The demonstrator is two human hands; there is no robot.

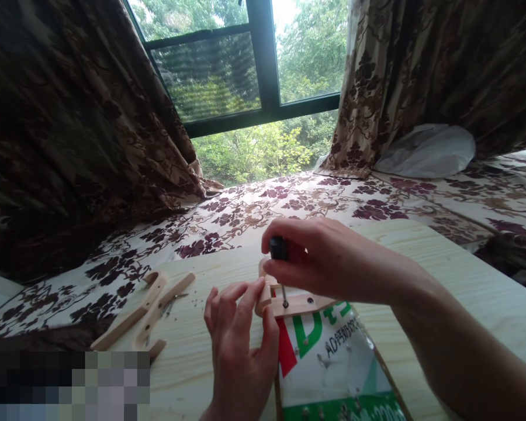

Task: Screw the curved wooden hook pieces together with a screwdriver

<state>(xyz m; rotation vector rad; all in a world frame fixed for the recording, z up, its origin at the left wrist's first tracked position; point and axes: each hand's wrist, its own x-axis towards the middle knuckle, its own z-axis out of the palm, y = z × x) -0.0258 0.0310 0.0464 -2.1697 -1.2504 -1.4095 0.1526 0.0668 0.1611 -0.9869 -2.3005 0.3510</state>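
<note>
My right hand (319,254) is closed around the black handle of a screwdriver (277,249). The screwdriver stands nearly upright, and its tip meets a screw in a light wooden piece (296,306). A second dark screw or hole shows farther right along that piece. With fingertips and thumb, my left hand (243,333) grips the left end of the wooden piece, where a thicker block joins it. Beneath lies a printed white, green and red cardboard sheet (328,380) with several small metal screws on it. My right hand partly hides the back of the wooden piece.
Two curved wooden parts (134,321) lie at the left of the pale wooden board (421,251), with small screws near them. Behind it spreads a floral cloth (263,204). A white plastic bag (427,151) rests at the back right, below patterned curtains (363,88) and a window.
</note>
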